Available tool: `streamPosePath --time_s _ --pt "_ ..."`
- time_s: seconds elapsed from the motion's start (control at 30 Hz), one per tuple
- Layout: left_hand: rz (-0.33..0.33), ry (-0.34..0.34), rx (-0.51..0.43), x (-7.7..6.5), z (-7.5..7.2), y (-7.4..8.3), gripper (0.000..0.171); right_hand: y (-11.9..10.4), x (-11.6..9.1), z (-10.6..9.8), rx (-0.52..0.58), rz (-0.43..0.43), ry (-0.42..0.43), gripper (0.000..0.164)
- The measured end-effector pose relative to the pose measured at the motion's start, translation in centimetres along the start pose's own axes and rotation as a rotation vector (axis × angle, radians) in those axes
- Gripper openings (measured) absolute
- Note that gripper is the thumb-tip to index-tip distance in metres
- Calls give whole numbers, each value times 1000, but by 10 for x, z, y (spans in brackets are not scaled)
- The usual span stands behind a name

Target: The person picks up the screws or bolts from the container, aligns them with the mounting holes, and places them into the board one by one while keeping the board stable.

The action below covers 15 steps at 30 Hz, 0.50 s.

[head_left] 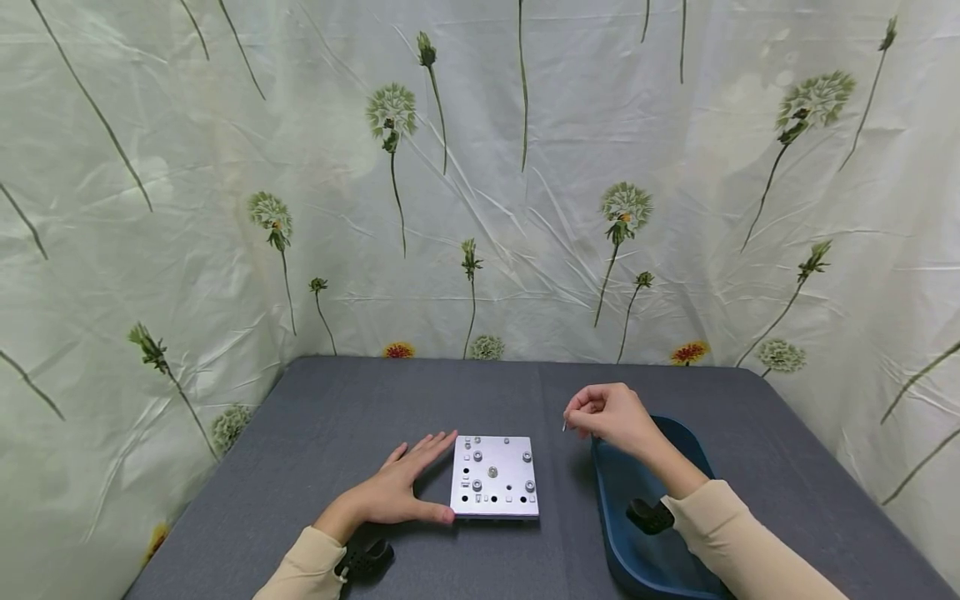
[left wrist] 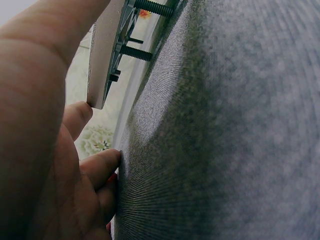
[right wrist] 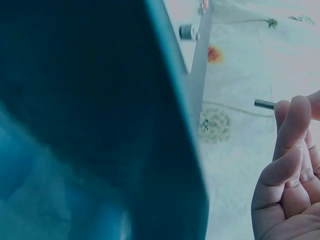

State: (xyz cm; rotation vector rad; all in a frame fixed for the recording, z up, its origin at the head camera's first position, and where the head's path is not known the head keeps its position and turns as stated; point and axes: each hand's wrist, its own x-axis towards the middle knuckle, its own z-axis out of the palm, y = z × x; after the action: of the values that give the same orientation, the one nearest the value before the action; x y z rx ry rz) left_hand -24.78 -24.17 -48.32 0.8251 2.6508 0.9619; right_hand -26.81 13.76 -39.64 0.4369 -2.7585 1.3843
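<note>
A silver metal plate (head_left: 512, 463) with several holes and screw heads sits on the table. Threaded screw ends (left wrist: 136, 53) stick out beneath it in the left wrist view. My left hand (head_left: 397, 490) lies spread along the plate's left side, its thumb at the near left corner and a fingertip at the far left corner. Between thumb and fingers, my right hand (head_left: 617, 418) pinches a small screw (right wrist: 264, 104), held up to the right of the plate, near the blue bin's far end. Its threaded end pokes out; the rest is hidden by the fingers.
A deep blue bin (head_left: 611, 542) stands on the right of the grey-covered table (head_left: 360, 400), under my right forearm. Its contents are blurred in the right wrist view. Behind the table hangs a dandelion-print curtain (head_left: 525, 250). Each wrist wears a black device (head_left: 367, 560).
</note>
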Motion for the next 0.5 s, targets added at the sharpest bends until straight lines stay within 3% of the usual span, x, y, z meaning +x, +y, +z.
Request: streamPosePath --time_s 0.5 --pt "-7 -19 1 2 0 -2 115 -19 6 31 62 -92 -87 13"
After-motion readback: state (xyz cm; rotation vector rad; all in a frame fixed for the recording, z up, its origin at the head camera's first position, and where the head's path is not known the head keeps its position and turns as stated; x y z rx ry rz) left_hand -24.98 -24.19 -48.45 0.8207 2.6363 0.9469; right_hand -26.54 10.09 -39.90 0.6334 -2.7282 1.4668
